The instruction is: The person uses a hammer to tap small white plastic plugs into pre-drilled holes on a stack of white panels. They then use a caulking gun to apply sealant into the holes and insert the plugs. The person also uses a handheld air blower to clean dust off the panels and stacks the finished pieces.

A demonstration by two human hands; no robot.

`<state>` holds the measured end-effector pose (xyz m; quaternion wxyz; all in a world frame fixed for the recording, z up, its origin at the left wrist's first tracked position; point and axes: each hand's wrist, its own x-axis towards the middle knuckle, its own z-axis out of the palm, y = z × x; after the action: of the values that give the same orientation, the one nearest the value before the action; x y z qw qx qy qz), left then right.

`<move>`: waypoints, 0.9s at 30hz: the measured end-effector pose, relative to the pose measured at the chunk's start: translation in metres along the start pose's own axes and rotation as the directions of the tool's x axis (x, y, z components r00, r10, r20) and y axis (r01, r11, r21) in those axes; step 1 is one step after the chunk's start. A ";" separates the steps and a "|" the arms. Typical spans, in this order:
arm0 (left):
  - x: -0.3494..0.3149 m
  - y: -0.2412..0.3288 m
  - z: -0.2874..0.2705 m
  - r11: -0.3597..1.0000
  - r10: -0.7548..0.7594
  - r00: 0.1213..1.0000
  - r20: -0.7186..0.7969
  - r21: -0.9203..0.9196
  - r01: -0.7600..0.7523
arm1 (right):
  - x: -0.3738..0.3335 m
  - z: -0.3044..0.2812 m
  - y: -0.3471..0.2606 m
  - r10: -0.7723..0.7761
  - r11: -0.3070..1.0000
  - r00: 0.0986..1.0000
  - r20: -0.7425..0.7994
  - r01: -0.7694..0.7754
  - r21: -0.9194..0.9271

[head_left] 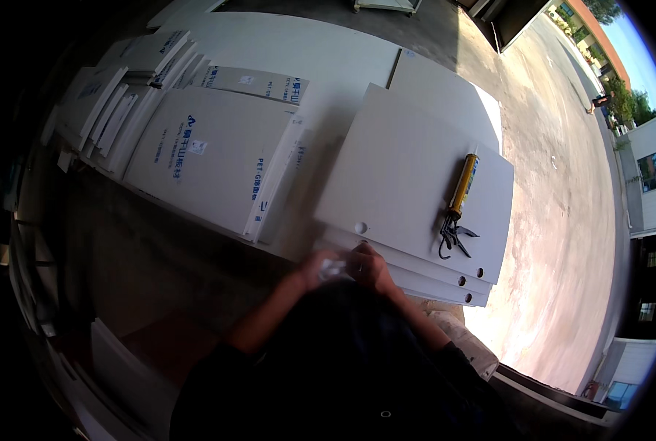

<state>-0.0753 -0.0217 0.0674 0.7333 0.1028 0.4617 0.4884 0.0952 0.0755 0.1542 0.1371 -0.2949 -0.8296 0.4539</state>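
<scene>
Both hands are close together in front of my body, at the near edge of a stack of white panels (398,165). A small whitish, shiny thing (332,269), perhaps clear plastic, shows between them, too blurred to name. My left hand (312,269), smeared by motion, is closed around its left side. My right hand (370,267) is closed at its other side, fingers bent; what its fingertips hold is hidden. Round holes show along the panels' near edges. On the top panel lies a caulking gun (456,202) with a yellow barrel and black handle.
Left of the panels, more boards in printed wrap (210,154) lie stacked on a large pale sheet (313,44). Further left are narrower stacked boards (100,110). A wrapped bundle (464,342) sits by my right forearm. Sunlit concrete (556,220) stretches off to the right, with a person (601,101) far away.
</scene>
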 end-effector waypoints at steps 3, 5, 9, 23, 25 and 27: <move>-0.004 0.000 -0.004 0.977 -0.052 0.988 0.146 -0.199 0.080 | -0.006 -0.007 0.007 -0.004 0.999 1.000 0.014 0.003 0.053; -0.004 0.008 0.007 0.945 -0.082 0.984 0.161 -0.302 0.128 | -0.011 -0.013 0.013 0.072 0.984 0.997 -0.017 -0.068 0.165; -0.015 0.022 0.023 0.944 -0.136 0.991 0.011 -0.301 0.133 | -0.021 -0.008 0.038 0.243 0.967 0.956 -0.161 -0.226 0.117; -0.012 -0.007 -0.027 0.898 -0.126 0.989 -0.077 -0.432 0.081 | -0.005 0.025 0.103 -0.116 0.850 0.987 -0.111 0.041 -0.524; -0.015 -0.007 -0.031 0.904 -0.105 0.989 -0.101 -0.425 0.053 | -0.009 0.026 0.091 0.007 0.770 1.000 -0.027 -0.022 -0.638; -0.017 -0.009 -0.035 0.899 -0.125 0.987 -0.098 -0.433 0.070 | -0.015 0.036 0.091 -0.019 0.699 0.999 -0.035 -0.012 -0.715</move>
<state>-0.0987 -0.0507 0.0521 0.7315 -0.1144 0.3922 0.5459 0.1225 0.0798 0.0591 0.0292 -0.3324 -0.9383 0.0905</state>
